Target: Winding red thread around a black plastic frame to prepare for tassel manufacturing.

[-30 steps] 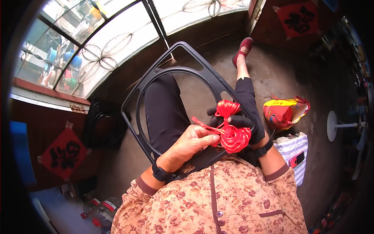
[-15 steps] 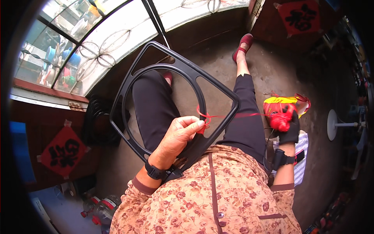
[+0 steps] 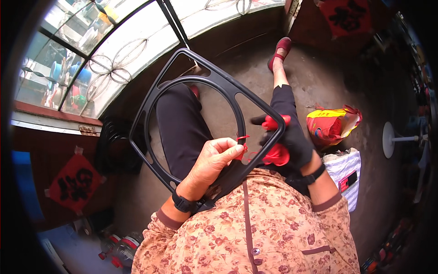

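A black plastic frame (image 3: 226,84) with rounded corners and a round ring inside leans over my left thigh. Red cord (image 3: 243,137) is wound around the ring's right side. There my bare left hand (image 3: 211,159) pinches the cord and ring between thumb and fingers. Wearing a black glove, my right hand (image 3: 296,144) is at the frame's right corner, holding a loose bundle of red cord (image 3: 277,155). Part of that bundle shows above the frame's bar and part below it. The bar hides some of the gloved fingers.
Right of my leg, a red and yellow bag (image 3: 326,128) stands open on the floor. A white striped bag (image 3: 349,173) with a red and black item on it lies nearer. Beyond is a white round-based stand (image 3: 388,140). Plastic bottles (image 3: 123,251) sit lower left, below glass doors.
My right hand has moved left with the red cord bundle, from beside the red and yellow bag to the frame's right corner. The stretched strand has slackened. My left hand keeps its pinch.
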Demonstrator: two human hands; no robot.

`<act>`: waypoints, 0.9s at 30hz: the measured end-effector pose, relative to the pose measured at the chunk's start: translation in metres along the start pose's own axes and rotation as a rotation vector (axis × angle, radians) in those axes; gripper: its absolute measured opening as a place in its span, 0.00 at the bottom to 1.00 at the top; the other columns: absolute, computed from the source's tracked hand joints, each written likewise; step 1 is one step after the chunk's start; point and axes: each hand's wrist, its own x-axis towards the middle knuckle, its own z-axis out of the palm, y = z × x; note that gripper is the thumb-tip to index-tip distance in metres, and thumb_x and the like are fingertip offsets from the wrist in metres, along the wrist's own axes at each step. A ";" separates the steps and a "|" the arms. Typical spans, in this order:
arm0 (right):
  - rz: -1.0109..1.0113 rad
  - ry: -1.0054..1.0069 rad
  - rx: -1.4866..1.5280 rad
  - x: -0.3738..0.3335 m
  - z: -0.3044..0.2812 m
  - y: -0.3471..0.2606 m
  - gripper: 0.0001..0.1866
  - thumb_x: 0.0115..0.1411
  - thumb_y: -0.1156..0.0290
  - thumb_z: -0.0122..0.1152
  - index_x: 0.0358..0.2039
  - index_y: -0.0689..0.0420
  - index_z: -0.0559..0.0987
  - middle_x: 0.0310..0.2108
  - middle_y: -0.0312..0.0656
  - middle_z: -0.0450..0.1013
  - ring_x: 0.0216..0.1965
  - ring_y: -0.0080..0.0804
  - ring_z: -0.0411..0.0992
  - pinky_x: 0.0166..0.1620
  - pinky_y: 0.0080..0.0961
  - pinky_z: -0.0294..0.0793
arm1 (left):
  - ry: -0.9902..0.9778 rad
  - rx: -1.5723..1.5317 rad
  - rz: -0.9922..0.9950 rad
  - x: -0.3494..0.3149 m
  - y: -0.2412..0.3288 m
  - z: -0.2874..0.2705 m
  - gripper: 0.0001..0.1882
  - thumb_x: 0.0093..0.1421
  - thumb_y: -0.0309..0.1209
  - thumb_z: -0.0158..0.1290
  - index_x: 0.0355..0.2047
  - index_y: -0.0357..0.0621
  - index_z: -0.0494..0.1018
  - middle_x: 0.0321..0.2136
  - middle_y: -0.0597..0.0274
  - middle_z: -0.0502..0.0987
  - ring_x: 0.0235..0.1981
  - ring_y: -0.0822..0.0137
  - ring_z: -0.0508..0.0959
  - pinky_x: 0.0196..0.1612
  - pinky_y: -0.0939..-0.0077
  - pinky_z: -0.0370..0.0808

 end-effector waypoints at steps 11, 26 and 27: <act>0.041 -0.261 0.040 -0.002 0.020 0.003 0.07 0.54 0.79 0.61 0.34 0.63 0.75 0.32 0.39 0.74 0.38 0.28 0.74 0.44 0.25 0.75 | 0.023 -0.157 0.010 -0.001 0.000 0.007 0.11 0.60 0.29 0.58 0.41 0.39 0.72 0.27 0.68 0.79 0.27 0.84 0.76 0.28 0.93 0.68; 0.081 -0.226 -0.185 -0.014 0.001 0.009 0.10 0.52 0.76 0.65 0.35 0.63 0.77 0.29 0.38 0.74 0.32 0.23 0.72 0.38 0.21 0.72 | 0.030 -0.060 0.032 0.003 -0.006 0.000 0.06 0.60 0.29 0.57 0.37 0.42 0.74 0.26 0.72 0.76 0.24 0.85 0.72 0.24 0.94 0.65; 0.081 -0.226 -0.184 -0.015 0.002 0.010 0.10 0.52 0.76 0.65 0.35 0.63 0.77 0.29 0.38 0.74 0.32 0.23 0.72 0.38 0.21 0.72 | 0.031 -0.059 0.031 0.004 -0.008 -0.001 0.06 0.60 0.29 0.57 0.37 0.42 0.74 0.26 0.72 0.76 0.24 0.85 0.72 0.24 0.94 0.65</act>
